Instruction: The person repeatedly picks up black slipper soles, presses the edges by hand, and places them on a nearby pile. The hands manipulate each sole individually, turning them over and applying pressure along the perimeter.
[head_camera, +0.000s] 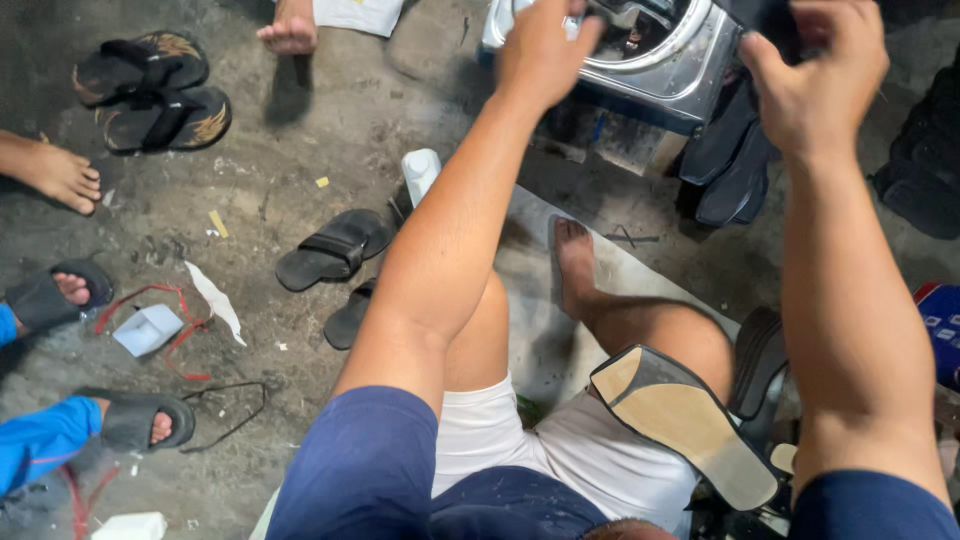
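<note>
The dark sole piece (765, 25) sits at the top edge, pinched in my right hand (815, 75), fingers closed on it, just beside the metal machine (690, 70). My left hand (540, 50) rests curled on the machine's rim, gripping nothing I can make out. A tan-faced sole (685, 420) lies across my lap, well below both hands.

Two flip-flops (150, 90) — two loose black sandals (335, 250), one tan sole (685, 420).

Both bare arms stretch forward toward twelve o'clock, the left hand (540, 50) with fingers curled downward, the right hand (815, 65) closed in a pinching grip.
</note>
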